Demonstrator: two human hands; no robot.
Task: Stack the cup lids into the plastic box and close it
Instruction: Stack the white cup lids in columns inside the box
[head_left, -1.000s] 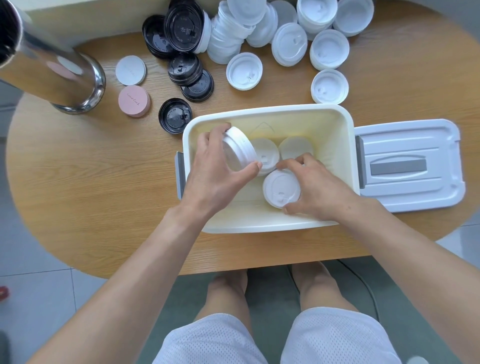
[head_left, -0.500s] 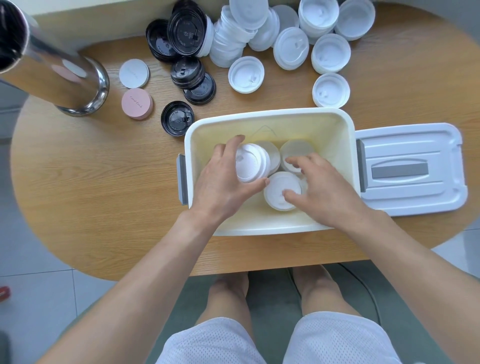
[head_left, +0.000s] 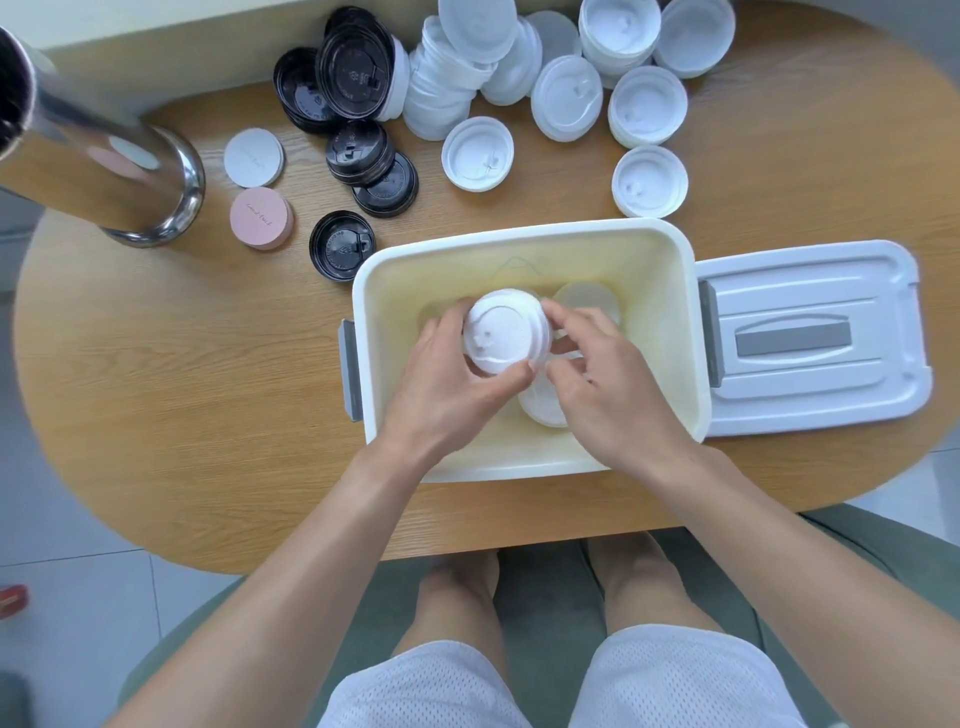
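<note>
A cream plastic box (head_left: 670, 291) stands open in the middle of the wooden table. Inside it my left hand (head_left: 447, 384) grips a short stack of white cup lids (head_left: 504, 332), top face up. My right hand (head_left: 608, 384) is beside it, fingertips curled against the stack's right edge. More white lids lie on the box floor, one at the back right (head_left: 587, 299) and one partly hidden under my right hand (head_left: 540, 405). The box's white cover (head_left: 810, 338) with a grey handle lies flat to the right. Loose white lids (head_left: 478, 153) and black lids (head_left: 343, 244) lie behind the box.
A shiny steel cylinder (head_left: 93, 156) stands at the far left. A pink round cap (head_left: 261, 218) and a white round cap (head_left: 253, 157) lie beside it. Piles of white lids (head_left: 452, 88) and black lids (head_left: 358, 67) crowd the table's back edge. My knees are below the table's near edge.
My left hand turned the lid stack from tilted on edge to face up and lowered it deeper into the box. My right hand left the front lid and came up against the stack.
</note>
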